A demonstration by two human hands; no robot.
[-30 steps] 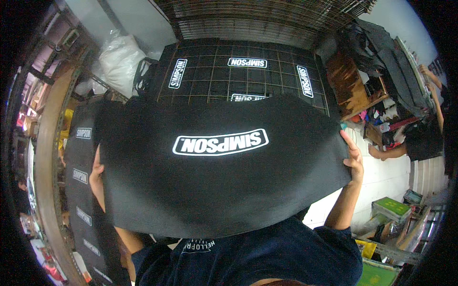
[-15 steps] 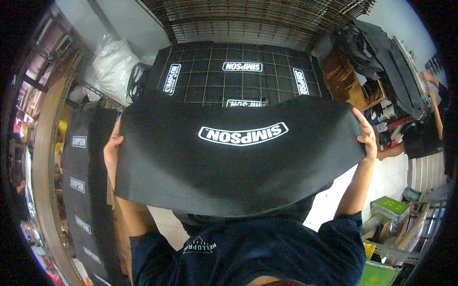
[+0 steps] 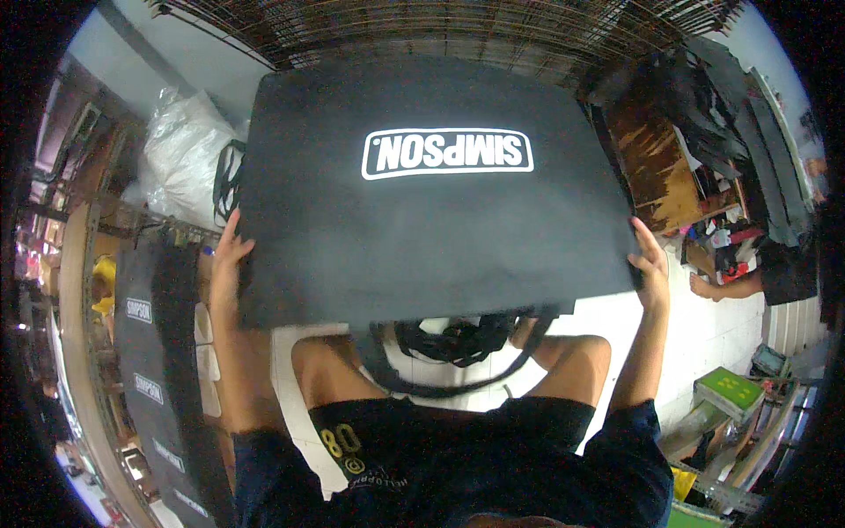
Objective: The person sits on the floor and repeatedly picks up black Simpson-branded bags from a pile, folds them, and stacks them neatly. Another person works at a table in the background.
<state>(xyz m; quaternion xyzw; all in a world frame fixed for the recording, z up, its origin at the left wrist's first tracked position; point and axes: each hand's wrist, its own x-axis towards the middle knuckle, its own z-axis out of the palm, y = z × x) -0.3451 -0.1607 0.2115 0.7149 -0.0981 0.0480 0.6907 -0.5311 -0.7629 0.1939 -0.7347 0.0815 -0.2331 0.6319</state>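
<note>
A large black fabric tote bag (image 3: 431,238) spreads out flat in front of me, a white printed logo in a rounded frame near its far part. From its near edge a black strap handle (image 3: 440,390) hangs in a loop above my legs. My left hand (image 3: 231,255) grips the bag's left edge, thumb on top and the other fingers mostly hidden. On the opposite edge, my right hand (image 3: 650,267) holds the bag the same way. The bag covers whatever lies beneath it.
Stacked wire racks (image 3: 440,35) rise at the back. A white plastic sack (image 3: 185,132) stands far left, above a row of printed black fabric pieces (image 3: 163,352). To the right are a worn wooden board (image 3: 656,167), draped black fabric (image 3: 757,150), another person's foot (image 3: 713,289) and a green box (image 3: 731,392).
The bag has moved away from me and flattened, covering the printed black pieces on the wire rack. Its logo sits farther off, and the strap and my legs now show.
</note>
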